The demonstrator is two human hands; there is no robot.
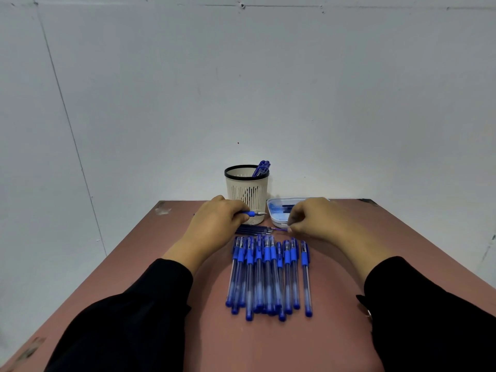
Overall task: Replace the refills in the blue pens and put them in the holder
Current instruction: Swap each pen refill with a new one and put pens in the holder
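Blue pens (268, 275) lie just nearer than both hands (217, 218).

About 11 capped blue pens (268, 275), 1 holder (247, 191), 1 tray (279, 210), 2 hands.

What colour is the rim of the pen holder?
Black, above a cream slotted body: the pen holder, seen in the head view.

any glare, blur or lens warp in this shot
Head view: flat, even light with no glare; wide-angle warp bows the wall seams and splays the table edges; the row of pens looks soft; the left hand and right hand cast only faint shadows.
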